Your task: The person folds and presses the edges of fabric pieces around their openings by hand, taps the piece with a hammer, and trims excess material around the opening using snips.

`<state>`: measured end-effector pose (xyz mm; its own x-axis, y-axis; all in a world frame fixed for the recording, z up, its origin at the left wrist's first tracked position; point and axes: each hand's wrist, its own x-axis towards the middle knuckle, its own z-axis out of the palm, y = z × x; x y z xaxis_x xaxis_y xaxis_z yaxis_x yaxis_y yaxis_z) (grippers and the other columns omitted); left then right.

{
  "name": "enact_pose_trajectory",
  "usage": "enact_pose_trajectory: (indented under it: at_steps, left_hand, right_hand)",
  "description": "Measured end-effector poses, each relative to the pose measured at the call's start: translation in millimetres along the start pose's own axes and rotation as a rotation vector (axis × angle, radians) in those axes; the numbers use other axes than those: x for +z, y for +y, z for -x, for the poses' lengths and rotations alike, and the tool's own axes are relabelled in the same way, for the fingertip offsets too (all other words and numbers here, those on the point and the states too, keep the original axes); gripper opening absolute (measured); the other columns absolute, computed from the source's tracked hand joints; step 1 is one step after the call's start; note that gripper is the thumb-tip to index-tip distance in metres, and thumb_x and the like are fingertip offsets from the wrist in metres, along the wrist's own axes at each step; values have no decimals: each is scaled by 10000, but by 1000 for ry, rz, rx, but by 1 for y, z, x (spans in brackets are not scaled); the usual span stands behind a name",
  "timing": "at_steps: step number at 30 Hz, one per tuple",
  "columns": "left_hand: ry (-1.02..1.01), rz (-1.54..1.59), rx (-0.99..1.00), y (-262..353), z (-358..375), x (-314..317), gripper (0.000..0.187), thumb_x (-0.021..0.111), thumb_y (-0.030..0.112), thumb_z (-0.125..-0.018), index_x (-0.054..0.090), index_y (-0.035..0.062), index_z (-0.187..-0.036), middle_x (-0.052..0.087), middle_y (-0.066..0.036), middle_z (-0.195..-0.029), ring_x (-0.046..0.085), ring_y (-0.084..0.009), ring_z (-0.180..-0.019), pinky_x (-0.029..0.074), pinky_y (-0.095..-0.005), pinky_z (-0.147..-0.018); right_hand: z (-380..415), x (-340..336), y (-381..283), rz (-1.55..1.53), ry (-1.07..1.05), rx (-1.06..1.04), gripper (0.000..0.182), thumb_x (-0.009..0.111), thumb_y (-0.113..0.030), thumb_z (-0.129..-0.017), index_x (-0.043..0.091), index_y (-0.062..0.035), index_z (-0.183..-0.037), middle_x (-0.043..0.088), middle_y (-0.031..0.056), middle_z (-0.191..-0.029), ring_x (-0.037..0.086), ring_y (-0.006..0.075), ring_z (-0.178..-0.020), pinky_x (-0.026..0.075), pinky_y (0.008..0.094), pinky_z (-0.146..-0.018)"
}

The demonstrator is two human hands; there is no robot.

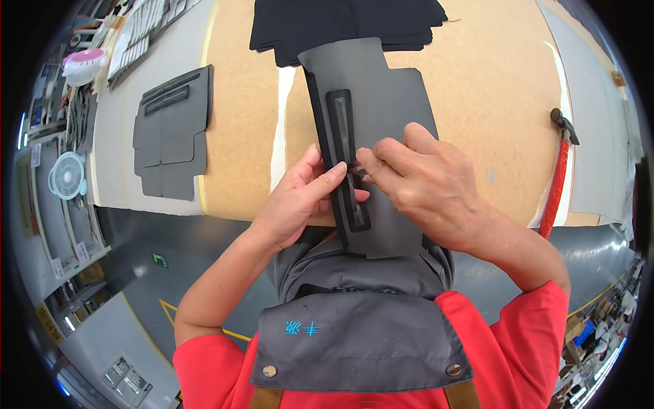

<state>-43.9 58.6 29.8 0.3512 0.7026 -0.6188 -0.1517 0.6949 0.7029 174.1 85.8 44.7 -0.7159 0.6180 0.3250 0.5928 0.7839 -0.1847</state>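
A flat grey panel with notched corners point(392, 102) lies partly over the table's front edge and reaches toward my lap. Along its left side runs a long, narrow slot with a black border point(340, 112). My left hand point(300, 194) grips the panel's left edge at the middle of this slot, thumb on top and fingers underneath. Right beside that thumb, my right hand point(422, 177) is closed in a pinch at the slot. Something small and dark shows between its fingertips, too hidden to name.
A stack of black pieces point(340, 27) lies at the back of the table point(245, 123). Another grey panel point(170, 133) rests at the left. On the right, a hammer with a red handle point(558, 174) lies near the front edge. A small fan point(67, 175) stands at far left.
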Motion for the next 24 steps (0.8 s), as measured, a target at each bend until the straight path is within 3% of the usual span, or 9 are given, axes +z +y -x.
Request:
enact_pose_trajectory:
  at_steps: [6,9,12,13,16,17,20,24]
  left_hand:
    - [5,-1,-4,-1,0,2,312,512,236,-1086,483,70,-1349,605,-72,-1230,701,-192,-1042,617,-337,-872]
    - [23,-12,6,-5,-1,1,302,513,239,-1089,495,54,-1326,603,-71,-1221,707,-189,-1029,621,-338,-861]
    - [54,-6,-7,-4,-2,0,289,522,249,-1089,519,40,-1288,618,-66,-1184,713,-186,-1017,626,-344,-852]
    - [49,1,-14,-4,-3,1,288,526,253,-1088,526,35,-1275,625,-63,-1166,714,-186,-1015,627,-344,-849]
    - [40,44,-31,-6,-5,0,279,536,254,-1084,547,32,-1252,649,-54,-1111,720,-184,-998,626,-346,-851]
    - [37,69,-29,-8,-5,-1,272,538,248,-1082,553,37,-1253,660,-50,-1091,724,-182,-983,624,-348,-858]
    - [-3,180,-35,-10,-1,-7,255,554,242,-1074,564,41,-1230,669,-47,-1061,719,-163,-949,612,-353,-878]
    - [-104,256,37,-14,12,-35,221,579,239,-1060,572,54,-1182,668,-40,-1037,701,-137,-915,589,-340,-886]
  right_hand:
    - [7,7,2,-88,24,21,298,798,-229,-690,711,-54,-914,537,19,-828,543,191,-838,505,298,-641]
    - [14,1,15,-79,17,119,312,776,-153,-778,736,-97,-1082,610,11,-864,561,191,-752,481,311,-617]
    - [9,10,22,-529,182,435,235,791,-206,-832,713,-58,-997,626,55,-860,594,231,-770,485,355,-648]
    - [4,20,18,-753,300,523,247,760,-261,-921,681,-35,-982,602,49,-803,565,174,-695,441,317,-617]
    - [-11,42,9,-1271,212,831,314,728,-322,-968,637,-24,-931,520,34,-718,484,99,-667,394,270,-598]
    - [-12,54,6,-1304,241,825,378,685,-365,-1005,595,-25,-868,447,8,-666,406,60,-662,357,247,-577]
    - [-4,68,6,-1056,251,696,389,679,-356,-1010,584,-21,-837,449,-6,-657,401,62,-644,358,255,-562]
    - [-1,65,12,-1096,259,685,381,682,-325,-1010,574,-15,-816,456,12,-645,394,87,-623,369,277,-555]
